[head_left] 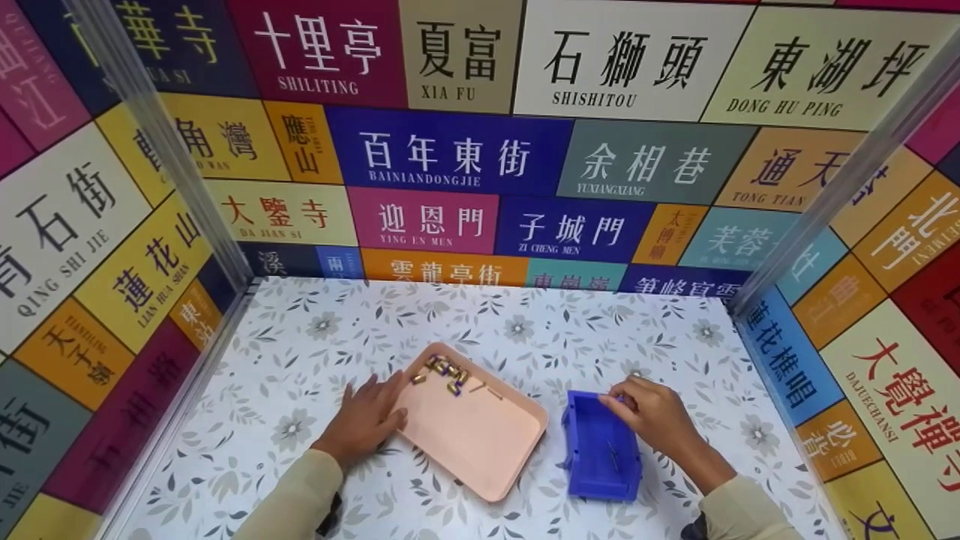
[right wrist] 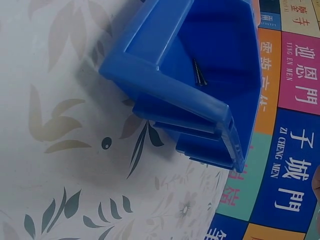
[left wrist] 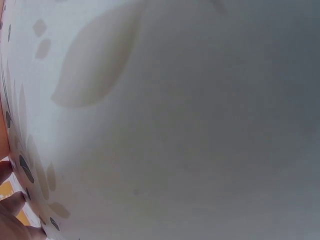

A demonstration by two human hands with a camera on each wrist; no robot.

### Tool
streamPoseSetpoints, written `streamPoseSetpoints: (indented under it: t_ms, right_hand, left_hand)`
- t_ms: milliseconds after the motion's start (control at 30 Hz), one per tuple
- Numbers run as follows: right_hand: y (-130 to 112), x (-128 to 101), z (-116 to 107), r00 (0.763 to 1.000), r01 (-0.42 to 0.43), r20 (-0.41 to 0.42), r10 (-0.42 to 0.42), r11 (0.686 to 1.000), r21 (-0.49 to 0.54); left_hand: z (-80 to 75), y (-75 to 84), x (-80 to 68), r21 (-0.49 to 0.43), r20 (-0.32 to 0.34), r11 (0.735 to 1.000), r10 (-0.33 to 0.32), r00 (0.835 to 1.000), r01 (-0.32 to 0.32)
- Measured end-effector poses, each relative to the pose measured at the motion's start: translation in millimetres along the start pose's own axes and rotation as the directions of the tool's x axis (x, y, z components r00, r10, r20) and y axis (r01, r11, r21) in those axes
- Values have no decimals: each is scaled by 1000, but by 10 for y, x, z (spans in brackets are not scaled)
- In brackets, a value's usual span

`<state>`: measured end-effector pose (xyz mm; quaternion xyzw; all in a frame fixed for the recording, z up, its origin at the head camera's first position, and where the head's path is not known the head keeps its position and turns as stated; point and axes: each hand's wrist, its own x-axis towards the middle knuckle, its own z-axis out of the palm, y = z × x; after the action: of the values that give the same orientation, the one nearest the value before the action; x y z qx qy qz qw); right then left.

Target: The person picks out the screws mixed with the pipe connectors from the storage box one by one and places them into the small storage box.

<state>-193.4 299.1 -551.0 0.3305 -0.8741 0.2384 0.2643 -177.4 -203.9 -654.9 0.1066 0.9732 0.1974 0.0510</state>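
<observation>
White, leaf-printed tabletop (head_left: 251, 412) carries everything I log from the feeds. Near its middle sits the pale pink tray (head_left: 465, 442), turned askew, one corner toward the tabletop's far edge. Between the tray and the tabletop's right edge stands the blue bin (head_left: 589, 450), just beside the tray, not touching.

Left hand (head_left: 366, 418): fingers extended, resting on the tray's left edge. Right hand (head_left: 654, 412): fingers curled narrow at the bin's far right corner; I cannot tell whether they pinch anything or touch the rim.

Brass-coloured cylinders (head_left: 448, 369) cluster in the tray's far corner; two slim pieces (head_left: 495, 393) lie along its far right edge. Dark screw-like pieces (right wrist: 199, 74) lie on the bin floor.

My reading: step in hand is small-part handling at the bin, left hand steadying the tray. Next move calls for a clear fingertip view and a fine pinch, without tipping either container.
</observation>
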Motion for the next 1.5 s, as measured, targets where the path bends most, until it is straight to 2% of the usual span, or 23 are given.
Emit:
streamPoseSetpoints:
  t_ms: [500,700,867,1500]
  right_hand:
    - [18,-30,0,1000,-26,13,26,1000,-4]
    - [23,-34,-4,1000,-10,12,10,1000,-5]
    - [25,-36,-5,1000,-4,11,4,1000,-3]
    - [41,-82,1,997,-61,45,62,998,-18]
  left_hand:
    - [11,1,8,-7,2,1000,0,1000,0]
    - [11,-14,2,-3,-11,1000,23,1000,-23]
    - [11,-19,7,6,5,1000,14,1000,-14]
    - [16,-15,1,1,10,1000,-2,1000,2]
